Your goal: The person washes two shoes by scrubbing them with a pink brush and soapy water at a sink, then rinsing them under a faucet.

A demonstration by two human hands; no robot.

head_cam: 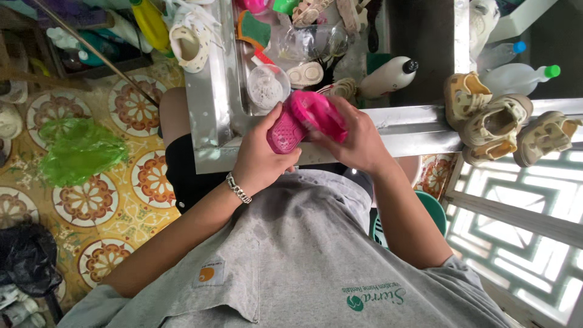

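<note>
Centrally: pink shoe, small and perforated, held sole-up just above the near rim of the steel table, likely so its underside faces the wearer. Left hand, bracelet at wrist, grip wrapped around the heel end, thumb on the sole. Right hand, grip pressed over the toe end, fingers curled across it. Both forearms bent inward from the chest. Beige shoes stacked on the table at right; white bottle beyond.

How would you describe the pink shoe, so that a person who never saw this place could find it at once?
Find the shiny metal sink at the top middle. At its near edge, the left hand and right hand together grip the pink shoe. It is the only bright pink one, sole with small holes; the beige shoes sit to the right.
</note>
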